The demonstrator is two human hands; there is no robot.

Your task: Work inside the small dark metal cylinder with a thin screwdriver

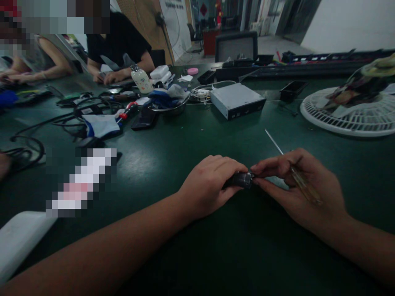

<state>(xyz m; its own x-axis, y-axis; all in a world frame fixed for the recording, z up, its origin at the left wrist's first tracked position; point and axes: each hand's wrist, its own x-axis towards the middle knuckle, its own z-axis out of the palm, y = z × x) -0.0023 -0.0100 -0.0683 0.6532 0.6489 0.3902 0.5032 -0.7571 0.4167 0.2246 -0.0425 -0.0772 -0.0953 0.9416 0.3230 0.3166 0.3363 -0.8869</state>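
Note:
My left hand [206, 185] is wrapped round a small dark object with a blocky end [242, 179]; most of it is hidden in the palm, so its kind is unclear. At that end, the thumb and fingertips of my right hand [311, 185] pinch close to a tiny shiny part. Tucked in the same right hand is a screwdriver [304, 185] with a clear amber handle, its thin shaft pointing up and left, away from the dark object. Both hands are just above the dark green table [173, 255].
Beyond my hands lies a grey disc drive [236, 98]. A white fan grille [348, 123] is at the right. Leftward are a metal bowl [173, 109] with cloth, a red-handled screwdriver [128, 110], black cables [40, 144] and a bottle [142, 80]. Two people sit at the far left.

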